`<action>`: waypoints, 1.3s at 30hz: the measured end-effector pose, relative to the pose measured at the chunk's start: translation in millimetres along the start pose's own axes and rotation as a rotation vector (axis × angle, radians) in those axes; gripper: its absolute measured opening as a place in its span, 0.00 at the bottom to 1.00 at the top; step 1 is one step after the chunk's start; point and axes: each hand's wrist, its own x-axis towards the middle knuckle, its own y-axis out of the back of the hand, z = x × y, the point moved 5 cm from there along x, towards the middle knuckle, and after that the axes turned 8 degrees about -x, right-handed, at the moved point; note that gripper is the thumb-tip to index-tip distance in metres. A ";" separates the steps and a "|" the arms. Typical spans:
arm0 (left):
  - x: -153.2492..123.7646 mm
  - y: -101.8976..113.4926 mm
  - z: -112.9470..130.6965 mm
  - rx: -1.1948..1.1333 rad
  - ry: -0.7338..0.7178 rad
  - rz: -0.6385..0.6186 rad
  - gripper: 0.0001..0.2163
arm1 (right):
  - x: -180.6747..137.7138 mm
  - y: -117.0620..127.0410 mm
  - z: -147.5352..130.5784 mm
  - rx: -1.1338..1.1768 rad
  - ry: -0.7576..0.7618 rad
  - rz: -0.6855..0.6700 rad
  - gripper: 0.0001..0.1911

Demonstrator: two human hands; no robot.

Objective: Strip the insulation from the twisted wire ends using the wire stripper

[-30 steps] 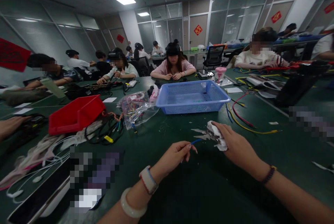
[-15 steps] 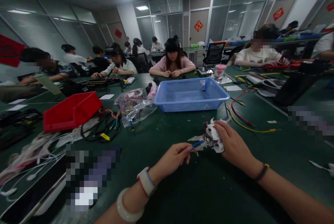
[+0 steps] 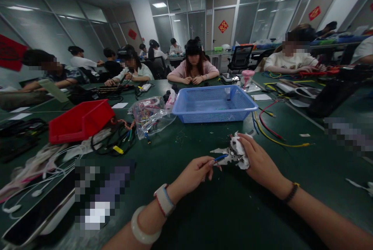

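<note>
Looking from the left side of the green surface [image 3: 163, 160], I have a flat, dark-screened, pale-edged device [image 3: 40, 203] toward the near edge, with a tangle of thin white earphone cord [image 3: 55, 166] behind it. Farther from the near edge I see an angular red plastic bin [image 3: 83, 121]; just to its right come black cables with a yellow tag [image 3: 118, 149], then a clear plastic bag [image 3: 153, 119] holding coloured wires.

Mid-surface, between the left and right edges, I see the left hand [image 3: 201, 168], its grip pinched on a short, thin blue wire [image 3: 221, 157]. The wire is smooth, bright blue and nearly straight, pointing right and slightly up from the fingertips. Beyond the hands, toward the far edge, stands a pale-blue perforated plastic basket [image 3: 215, 117].

The wire's free end overlaps the silver, notched metal pliers [image 3: 232, 156]; I can't tell whether it sits between their spread, tapering jaws. White wrapping covers the pliers' handle end, where I see the right hand [image 3: 258, 151], its grip closed around it.

Toward the right edge, a curved yellow wire [image 3: 287, 144] lies beside a red wire [image 3: 271, 130], both well apart from the pliers.
</note>
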 end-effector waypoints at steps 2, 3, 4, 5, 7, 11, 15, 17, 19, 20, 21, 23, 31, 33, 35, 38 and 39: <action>-0.8 -0.4 1.4 -0.004 -0.004 0.003 0.18 | 0.4 0.9 -0.9 -0.007 -0.003 -0.008 0.35; -0.9 -0.5 1.6 -0.005 -0.004 0.002 0.17 | 0.5 1.1 -1.2 -0.013 -0.007 -0.012 0.35; -0.8 -0.6 1.5 -0.004 -0.004 -0.001 0.17 | 0.5 1.1 -1.5 -0.020 -0.011 -0.015 0.35; -0.5 -0.5 1.1 -0.003 -0.005 -0.005 0.17 | 0.5 0.9 -1.6 -0.029 -0.016 -0.017 0.35; 0.8 -0.2 -0.9 0.002 -0.006 -0.014 0.17 | 0.3 0.2 -2.0 -0.045 -0.020 -0.022 0.35; 3.3 1.0 -6.0 0.025 -0.012 -0.032 0.17 | -0.3 -2.3 -3.0 -0.042 -0.007 -0.057 0.37; 3.2 2.4 -7.4 0.056 -0.025 -0.028 0.16 | -0.4 -4.4 -5.0 -0.007 0.017 -0.092 0.39; 2.8 2.6 -5.9 0.055 -0.037 -0.023 0.16 | -0.5 -5.3 -6.2 -0.006 0.028 -0.098 0.39; 2.5 2.1 -4.1 0.043 -0.039 -0.019 0.15 | -0.9 -7.0 -7.3 -0.008 0.035 -0.106 0.40; 2.4 1.7 -3.3 0.035 -0.034 -0.017 0.15 | -1.2 -8.0 -7.7 -0.006 0.037 -0.114 0.40; 2.2 1.5 -2.7 0.024 -0.028 -0.014 0.15 | -1.5 -8.8 -8.0 -0.001 0.037 -0.118 0.41; 1.9 1.0 -2.0 -0.002 -0.017 -0.007 0.14 | -1.8 -9.8 -8.7 0.016 0.039 -0.125 0.41; 2.8 1.9 -4.9 -0.054 -0.015 0.007 0.14 | 0.6 -4.7 -11.6 0.011 0.082 -0.137 0.43; 3.0 2.1 -4.4 -0.047 -0.029 0.003 0.15 | 0.2 -4.3 -11.3 -0.036 0.084 -0.116 0.43; 3.0 2.6 -3.6 -0.028 -0.041 0.001 0.15 | -0.6 -4.9 -10.4 -0.088 0.081 -0.090 0.41; 2.9 4.6 -3.9 0.014 -0.039 0.024 0.15 | -1.7 -6.7 -9.6 -0.157 0.094 -0.065 0.37; 2.9 5.3 -4.3 0.024 -0.036 0.031 0.15 | -1.8 -6.9 -9.5 -0.177 0.101 -0.057 0.35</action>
